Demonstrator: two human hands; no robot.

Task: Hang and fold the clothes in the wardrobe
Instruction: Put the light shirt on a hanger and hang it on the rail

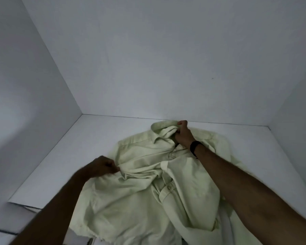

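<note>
Where walls meet, shirt (139, 183) on shelf (88, 138)

Both forearms bare, no sleeves showing at all. Only thing worn is a black band (196, 148) strapped round the right wrist, looks like a watch.

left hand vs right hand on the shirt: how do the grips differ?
The left hand pinches a bunched fold at the side of the pale green shirt, near the shelf's front; the right hand grips the collar, farther back by the wall. The right wrist wears a dark band; the left is bare. Both hold the same shirt.
</note>
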